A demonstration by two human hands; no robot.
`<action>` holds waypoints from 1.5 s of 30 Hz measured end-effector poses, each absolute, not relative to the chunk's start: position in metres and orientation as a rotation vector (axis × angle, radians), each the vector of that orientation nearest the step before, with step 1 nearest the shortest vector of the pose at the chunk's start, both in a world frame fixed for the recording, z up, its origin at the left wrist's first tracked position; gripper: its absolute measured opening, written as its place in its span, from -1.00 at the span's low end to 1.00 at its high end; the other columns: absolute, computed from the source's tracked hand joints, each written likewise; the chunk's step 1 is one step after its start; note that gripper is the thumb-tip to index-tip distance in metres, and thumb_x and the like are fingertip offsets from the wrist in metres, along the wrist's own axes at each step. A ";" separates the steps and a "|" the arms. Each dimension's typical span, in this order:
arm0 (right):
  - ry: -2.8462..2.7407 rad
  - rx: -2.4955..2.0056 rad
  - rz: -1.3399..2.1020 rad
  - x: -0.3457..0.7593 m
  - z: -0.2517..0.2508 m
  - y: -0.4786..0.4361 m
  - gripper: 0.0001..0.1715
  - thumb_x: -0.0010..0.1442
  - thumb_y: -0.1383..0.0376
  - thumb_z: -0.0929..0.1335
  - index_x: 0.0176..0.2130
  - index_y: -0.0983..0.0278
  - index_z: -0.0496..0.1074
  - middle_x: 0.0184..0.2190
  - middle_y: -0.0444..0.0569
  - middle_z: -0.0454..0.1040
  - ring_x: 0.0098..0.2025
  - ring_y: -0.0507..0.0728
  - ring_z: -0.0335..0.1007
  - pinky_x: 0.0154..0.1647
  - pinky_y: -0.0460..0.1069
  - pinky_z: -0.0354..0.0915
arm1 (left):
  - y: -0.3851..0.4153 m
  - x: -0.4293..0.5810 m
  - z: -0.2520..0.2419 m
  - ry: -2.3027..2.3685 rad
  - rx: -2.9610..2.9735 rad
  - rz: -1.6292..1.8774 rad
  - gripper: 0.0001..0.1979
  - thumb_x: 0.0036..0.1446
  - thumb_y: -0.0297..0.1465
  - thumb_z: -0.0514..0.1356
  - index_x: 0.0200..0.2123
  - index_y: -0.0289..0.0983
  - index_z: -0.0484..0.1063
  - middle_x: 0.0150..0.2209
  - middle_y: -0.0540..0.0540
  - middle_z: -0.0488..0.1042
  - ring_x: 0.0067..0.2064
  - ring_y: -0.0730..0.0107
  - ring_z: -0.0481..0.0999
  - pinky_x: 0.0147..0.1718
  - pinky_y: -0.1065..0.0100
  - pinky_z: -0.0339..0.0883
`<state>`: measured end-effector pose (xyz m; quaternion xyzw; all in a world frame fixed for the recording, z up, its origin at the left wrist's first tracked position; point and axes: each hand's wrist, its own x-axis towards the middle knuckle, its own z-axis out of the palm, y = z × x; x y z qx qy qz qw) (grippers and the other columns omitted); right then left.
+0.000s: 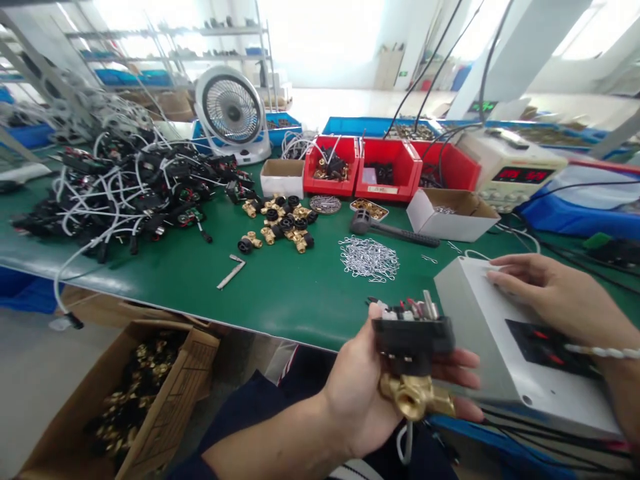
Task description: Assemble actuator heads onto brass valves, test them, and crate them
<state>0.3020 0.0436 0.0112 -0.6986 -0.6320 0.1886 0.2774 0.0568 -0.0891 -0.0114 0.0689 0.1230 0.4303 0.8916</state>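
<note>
Palm up near the table's front edge, my left hand (367, 393) holds a black housing (415, 340) joined to a brass valve fitting (415, 397). Wires and metal pins show on top of the housing, and a white cable hangs below the fitting. At the right, my right hand (555, 293) rests on top of a grey metal box (485, 333), with its thumb and fingertips close together near the upper edge. Whether anything small is between those fingertips cannot be made out. A black panel with red marks lies beside my right wrist.
Metal clips (370, 259), a black-handled tool (395, 232) and brass fittings (280, 220) lie on the green table (280, 293). Wired assemblies (125, 187) are heaped left. Behind stand a fan (233, 110), red bins (387, 167) and a power supply (515, 167). A cardboard box (185, 387) sits below.
</note>
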 end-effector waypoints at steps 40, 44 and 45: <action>-1.706 -1.433 0.257 0.305 0.025 -0.084 -0.93 0.25 0.26 0.37 -0.23 0.18 0.49 -0.33 -0.11 0.56 -0.29 0.05 0.51 -0.22 -0.07 0.43 | -0.099 0.053 0.004 0.775 0.530 1.100 -0.51 0.20 -0.16 0.25 0.10 -0.33 0.37 -0.11 -0.24 0.57 -0.13 0.14 0.61 -0.23 0.26 0.53; -2.191 -1.164 0.791 0.278 0.005 -0.136 -0.93 0.27 0.32 0.38 -0.19 0.18 0.47 -0.31 -0.12 0.57 -0.25 0.02 0.52 -0.20 -0.14 0.44 | -0.101 0.056 0.005 0.760 0.530 1.081 -0.49 0.20 -0.14 0.24 0.10 -0.33 0.38 -0.14 -0.23 0.59 -0.16 0.15 0.62 -0.22 0.26 0.53; -2.227 -1.178 0.832 0.275 -0.009 -0.142 -0.90 0.27 0.31 0.38 -0.17 0.20 0.47 -0.27 -0.08 0.58 -0.21 0.04 0.53 -0.17 -0.11 0.45 | -0.101 0.056 0.005 0.757 0.532 1.069 -0.50 0.20 -0.14 0.24 0.10 -0.34 0.38 -0.14 -0.24 0.59 -0.16 0.15 0.62 -0.22 0.26 0.53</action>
